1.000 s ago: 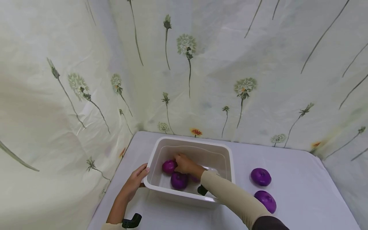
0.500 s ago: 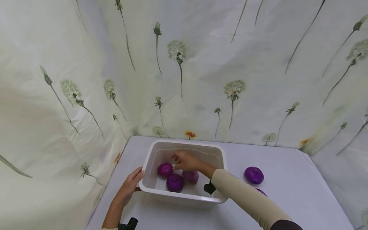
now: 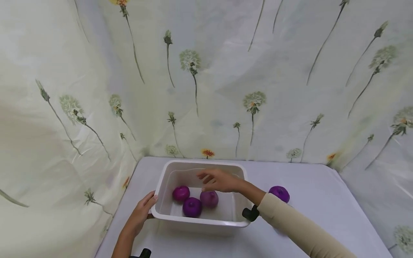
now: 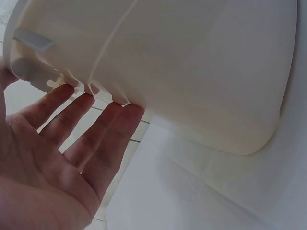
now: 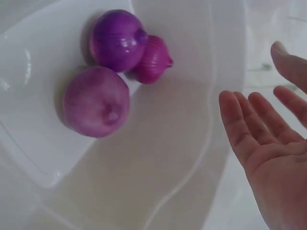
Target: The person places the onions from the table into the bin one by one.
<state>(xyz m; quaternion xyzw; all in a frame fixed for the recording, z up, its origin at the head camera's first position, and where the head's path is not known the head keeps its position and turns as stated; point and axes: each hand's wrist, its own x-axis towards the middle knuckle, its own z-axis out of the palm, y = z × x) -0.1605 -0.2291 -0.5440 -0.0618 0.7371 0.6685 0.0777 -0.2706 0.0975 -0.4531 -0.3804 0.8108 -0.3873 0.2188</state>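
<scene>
A white plastic tub [image 3: 200, 221] stands on the table with three red onions inside. One is a magenta onion [image 3: 181, 194], beside it a dark purple onion [image 3: 192, 207], and to the right a paler onion [image 3: 209, 199]. My left hand [image 3: 138, 214] holds the tub's left end, thumb at the rim and fingers against the outer wall, as the left wrist view shows with the fingers [image 4: 112, 129]. My right hand [image 3: 221, 180] hovers over the tub, apart from the onions. In the right wrist view its fingers [image 5: 261, 117] are loosely extended with nothing in them.
Another purple onion [image 3: 279, 194] sits on the white-covered table [image 3: 322, 200] to the right of the tub, next to my right sleeve [image 3: 290, 218]. A flower-patterned curtain [image 3: 219, 79] closes off the back and sides.
My right hand has let go of the magenta onion and risen to the right, away from the onions. The left hand stays on the tub. A second table onion is now hidden behind my sleeve.
</scene>
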